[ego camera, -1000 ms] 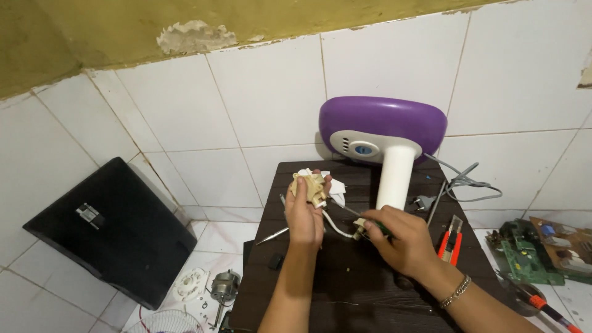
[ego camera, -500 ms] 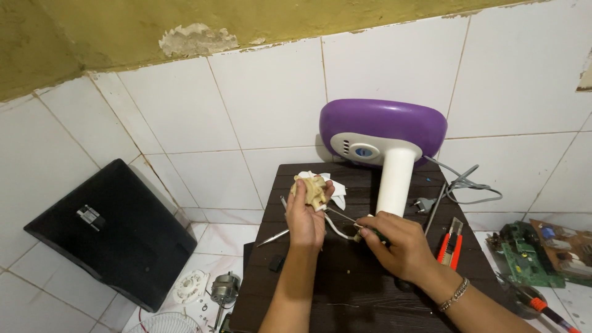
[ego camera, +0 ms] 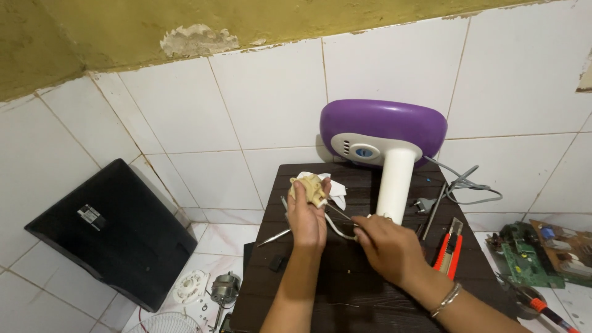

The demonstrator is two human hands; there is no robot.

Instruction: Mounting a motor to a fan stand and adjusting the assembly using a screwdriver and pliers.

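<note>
Over dark table, left hand grips beige part

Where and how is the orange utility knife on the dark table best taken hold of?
Grip the orange utility knife across its long handle, coming from above. It lies flat on the dark table right of the right hand, long sides exposed; the blade end cannot be told.

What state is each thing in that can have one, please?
Left hand: raised, gripping the beige part.
Beige part: held up, white wire trailing.
Right hand: pinching that wire's end.
Fan base: lying tipped against the wall.
Pliers: lying on the table.
</note>
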